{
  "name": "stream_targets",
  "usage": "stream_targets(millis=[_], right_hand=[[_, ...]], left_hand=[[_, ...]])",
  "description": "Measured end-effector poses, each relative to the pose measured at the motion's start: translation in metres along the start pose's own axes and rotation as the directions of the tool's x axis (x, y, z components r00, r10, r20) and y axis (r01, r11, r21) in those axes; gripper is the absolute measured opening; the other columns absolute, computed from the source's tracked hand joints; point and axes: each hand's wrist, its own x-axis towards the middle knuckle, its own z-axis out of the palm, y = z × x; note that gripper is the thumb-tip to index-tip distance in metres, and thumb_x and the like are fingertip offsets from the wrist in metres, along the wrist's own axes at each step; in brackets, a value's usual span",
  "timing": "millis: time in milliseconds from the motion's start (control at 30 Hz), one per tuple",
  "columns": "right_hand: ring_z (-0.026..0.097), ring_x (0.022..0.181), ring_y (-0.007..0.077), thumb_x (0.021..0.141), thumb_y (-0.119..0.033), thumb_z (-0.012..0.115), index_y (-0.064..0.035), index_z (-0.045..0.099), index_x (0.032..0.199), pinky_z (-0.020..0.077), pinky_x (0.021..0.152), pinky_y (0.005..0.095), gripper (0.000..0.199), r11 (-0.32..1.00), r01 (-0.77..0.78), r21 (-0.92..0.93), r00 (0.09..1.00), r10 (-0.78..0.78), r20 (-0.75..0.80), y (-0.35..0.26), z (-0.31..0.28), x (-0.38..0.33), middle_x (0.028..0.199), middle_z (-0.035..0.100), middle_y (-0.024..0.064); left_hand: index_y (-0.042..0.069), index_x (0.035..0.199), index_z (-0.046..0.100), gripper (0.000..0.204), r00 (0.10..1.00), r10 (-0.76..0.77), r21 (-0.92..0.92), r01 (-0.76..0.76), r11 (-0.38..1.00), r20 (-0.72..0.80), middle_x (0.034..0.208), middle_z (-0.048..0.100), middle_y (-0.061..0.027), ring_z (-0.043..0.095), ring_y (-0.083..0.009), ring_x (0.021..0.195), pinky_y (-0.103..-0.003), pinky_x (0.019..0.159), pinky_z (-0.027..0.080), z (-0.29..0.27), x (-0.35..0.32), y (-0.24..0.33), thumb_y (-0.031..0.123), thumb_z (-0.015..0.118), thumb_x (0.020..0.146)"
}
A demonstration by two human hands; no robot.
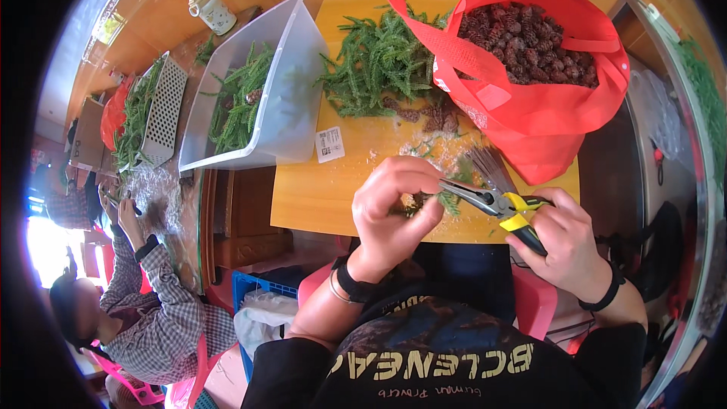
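Observation:
My left hand [395,204] is closed around a small brown pine cone [413,201], mostly hidden by the fingers. A green artificial fir sprig [450,203] shows just beside it. My right hand [564,236] grips long-nose pliers [488,201] by their yellow-and-black handles. The jaws point left and reach the fingertips of my left hand; whether they pinch anything there I cannot make out. Both hands are over the near edge of the yellow table [310,197]. Behind them lies a bundle of thin dark wires [491,167] beside scattered pale bits.
A red bag [530,121] full of pine cones [522,42] stands at the back right. Fir sprigs [382,60] are heaped beside it, with loose cones [439,115] in front. At left are a translucent bin [284,113], a white basket [165,110] and a seated co-worker [159,326].

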Motion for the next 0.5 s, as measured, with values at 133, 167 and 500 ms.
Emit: stream_targets(millis=[133, 167, 500], right_hand=[[0.058, 0.085, 0.0387, 0.063, -0.016, 0.074, 0.0015, 0.059, 0.078, 0.0487, 0.072, 0.043, 0.028, 0.977, -0.069, 0.204, 0.996, 0.057, 0.063, 0.005, -0.008, 0.006, 0.071, 0.056, 0.0125], [0.058, 0.086, 0.0399, 0.065, -0.019, 0.074, 0.0014, 0.06, 0.08, 0.0483, 0.074, 0.0438, 0.029, 0.962, -0.074, 0.263, 0.995, 0.056, 0.078, 0.007, -0.011, 0.008, 0.072, 0.057, 0.0123], [0.057, 0.093, 0.0361, 0.066, -0.022, 0.075, 0.0004, 0.062, 0.083, 0.0471, 0.078, 0.0409, 0.031, 0.971, -0.022, 0.238, 0.981, -0.025, 0.193, 0.023, -0.022, 0.016, 0.079, 0.061, 0.0124]], left_hand=[[0.0, 0.087, 0.058, 0.013, 0.938, -0.316, -0.517, 0.342, 0.784, 0.141, 0.091, 0.059, -0.0109, 0.058, -0.0189, 0.084, -0.03, 0.074, 0.048, -0.003, -0.005, -0.006, -0.001, 0.067, 0.078], [0.0, 0.09, 0.06, 0.014, 0.877, -0.431, -0.709, 0.442, 0.55, 0.212, 0.091, 0.06, -0.0094, 0.057, -0.0174, 0.086, -0.03, 0.078, 0.047, -0.002, -0.005, -0.004, -0.003, 0.067, 0.077], [0.003, 0.089, 0.054, 0.018, 0.917, -0.282, -0.787, 0.389, 0.479, 0.282, 0.091, 0.059, -0.0125, 0.058, -0.0181, 0.085, -0.03, 0.073, 0.05, -0.006, -0.009, -0.012, 0.002, 0.069, 0.078]])
